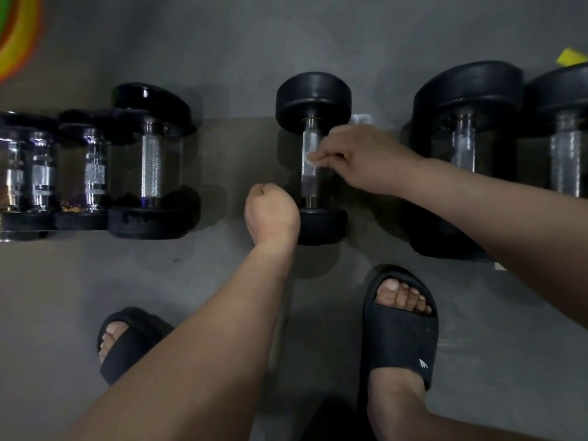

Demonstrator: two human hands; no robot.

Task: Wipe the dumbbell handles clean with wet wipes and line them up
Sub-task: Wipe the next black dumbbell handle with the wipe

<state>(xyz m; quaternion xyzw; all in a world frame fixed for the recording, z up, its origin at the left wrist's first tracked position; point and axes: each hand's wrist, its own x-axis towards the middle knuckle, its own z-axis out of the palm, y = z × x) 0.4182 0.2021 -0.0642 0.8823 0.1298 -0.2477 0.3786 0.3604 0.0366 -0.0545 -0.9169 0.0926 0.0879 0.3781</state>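
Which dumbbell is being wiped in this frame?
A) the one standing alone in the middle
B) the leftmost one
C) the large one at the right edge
A: the right hand pinches a wipe against the handle of the middle dumbbell.

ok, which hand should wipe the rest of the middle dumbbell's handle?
Right. The right hand pinches the wet wipe against the handle of the middle dumbbell, about halfway along. The left hand is a fist beside the near head, with no wipe showing in it.
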